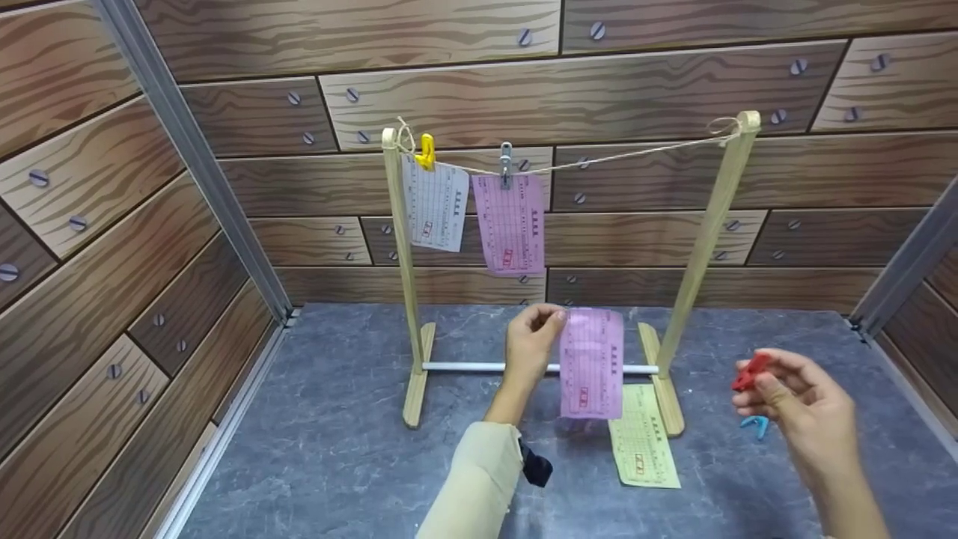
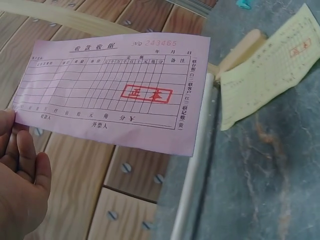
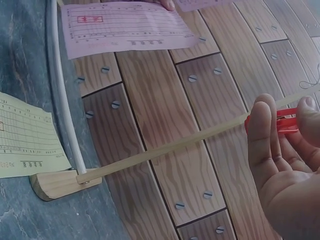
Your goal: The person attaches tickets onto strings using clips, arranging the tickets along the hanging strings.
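Note:
My left hand (image 1: 530, 346) pinches a pink receipt slip (image 1: 591, 363) by its upper left corner, so the slip hangs in front of the rack's white bar. In the left wrist view the same slip (image 2: 115, 92) shows a printed grid and a red stamp. At the right, my right hand (image 1: 812, 415) holds a red clothespin (image 1: 751, 371) between thumb and fingers; the right wrist view shows the clothespin (image 3: 286, 121) partly hidden by the fingers. Above, a white slip (image 1: 435, 206) hangs from the string by a yellow clothespin (image 1: 426, 152), and another pink slip (image 1: 513, 224) by a grey clothespin (image 1: 506, 165).
A wooden rack with a left post (image 1: 404, 254) and right post (image 1: 707, 247) carries the string (image 1: 629, 157). A yellow slip (image 1: 645, 442) lies on the grey table (image 1: 322, 449) by the right foot. A blue clothespin (image 1: 757, 426) lies beneath my right hand.

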The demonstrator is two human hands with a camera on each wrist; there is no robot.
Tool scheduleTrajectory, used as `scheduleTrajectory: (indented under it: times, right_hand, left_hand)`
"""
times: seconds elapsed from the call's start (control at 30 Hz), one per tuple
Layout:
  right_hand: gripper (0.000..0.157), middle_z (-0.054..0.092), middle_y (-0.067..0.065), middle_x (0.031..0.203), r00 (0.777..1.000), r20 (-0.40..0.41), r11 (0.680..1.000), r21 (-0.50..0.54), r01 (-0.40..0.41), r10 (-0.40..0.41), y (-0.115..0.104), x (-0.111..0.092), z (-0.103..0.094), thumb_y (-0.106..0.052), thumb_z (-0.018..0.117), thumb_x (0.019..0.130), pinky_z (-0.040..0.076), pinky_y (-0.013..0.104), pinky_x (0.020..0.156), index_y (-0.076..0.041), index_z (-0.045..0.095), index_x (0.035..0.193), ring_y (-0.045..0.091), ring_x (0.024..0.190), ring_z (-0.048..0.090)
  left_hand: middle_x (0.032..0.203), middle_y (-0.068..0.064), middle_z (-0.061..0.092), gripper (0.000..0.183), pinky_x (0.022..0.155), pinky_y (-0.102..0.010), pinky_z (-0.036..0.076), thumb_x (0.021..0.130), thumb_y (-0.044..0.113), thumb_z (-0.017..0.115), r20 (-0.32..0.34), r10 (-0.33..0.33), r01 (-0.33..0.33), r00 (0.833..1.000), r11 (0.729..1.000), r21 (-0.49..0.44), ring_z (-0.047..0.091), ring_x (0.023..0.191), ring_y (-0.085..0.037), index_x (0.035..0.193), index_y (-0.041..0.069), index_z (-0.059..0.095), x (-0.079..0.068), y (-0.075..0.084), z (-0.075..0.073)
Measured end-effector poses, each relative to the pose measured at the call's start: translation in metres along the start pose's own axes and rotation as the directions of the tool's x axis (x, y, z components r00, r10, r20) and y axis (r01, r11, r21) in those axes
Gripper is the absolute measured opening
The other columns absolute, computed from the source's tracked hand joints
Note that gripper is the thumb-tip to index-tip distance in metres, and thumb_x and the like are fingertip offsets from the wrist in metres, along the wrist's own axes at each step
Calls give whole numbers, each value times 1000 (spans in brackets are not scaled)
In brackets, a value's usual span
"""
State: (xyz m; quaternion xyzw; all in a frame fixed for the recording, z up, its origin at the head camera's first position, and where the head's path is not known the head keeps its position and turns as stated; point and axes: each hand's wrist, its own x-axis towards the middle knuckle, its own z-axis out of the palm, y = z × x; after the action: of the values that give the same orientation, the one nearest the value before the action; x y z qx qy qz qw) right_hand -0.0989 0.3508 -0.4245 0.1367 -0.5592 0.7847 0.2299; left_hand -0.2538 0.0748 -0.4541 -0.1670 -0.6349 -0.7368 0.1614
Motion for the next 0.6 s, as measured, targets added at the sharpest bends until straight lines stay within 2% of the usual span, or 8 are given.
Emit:
scheduleTrajectory:
  times: [0.13,0.27,0.4,0.5,0.6]
  right_hand:
    - [28,70,21,105,999,46,1000,4,16,-16,-4,2,2,17,45,99,58,34,61,19,51,126,26,72,72]
    - [30,71,17,106,998,54,999,-30,26,-25,-6,4,4,15,45,100,58,33,64,18,49,129,25,76,73]
    - [33,69,20,109,995,75,998,34,59,-61,-5,4,4,18,43,99,59,34,69,21,45,132,27,81,73]
    - [36,67,24,112,990,106,989,126,80,-94,-3,6,3,21,40,98,59,36,72,21,43,134,30,84,72]
    - [37,66,26,112,987,116,982,167,91,-111,-2,6,3,21,39,99,59,37,73,20,44,135,32,85,72]
  left_hand:
    - [80,0,64,9,67,-22,46,90,1,70,-10,10,-10,1000,1000,-4,55,72,-8,92,-8,70,3,8,1]
    - [79,1,63,7,65,-21,45,90,0,69,-23,14,-13,1000,1000,6,53,70,-6,91,-8,70,7,15,3]
    - [79,-6,64,8,64,-21,43,91,-4,67,-18,34,-34,999,999,3,52,69,-6,91,-12,67,11,23,7]
    - [80,-12,64,8,64,-21,43,91,-7,65,-11,45,-45,999,999,-7,52,69,-7,92,-14,66,14,30,9]
    - [80,-11,64,7,64,-21,44,91,-6,65,-3,50,-50,999,999,-4,52,69,-7,92,-13,66,17,38,10]
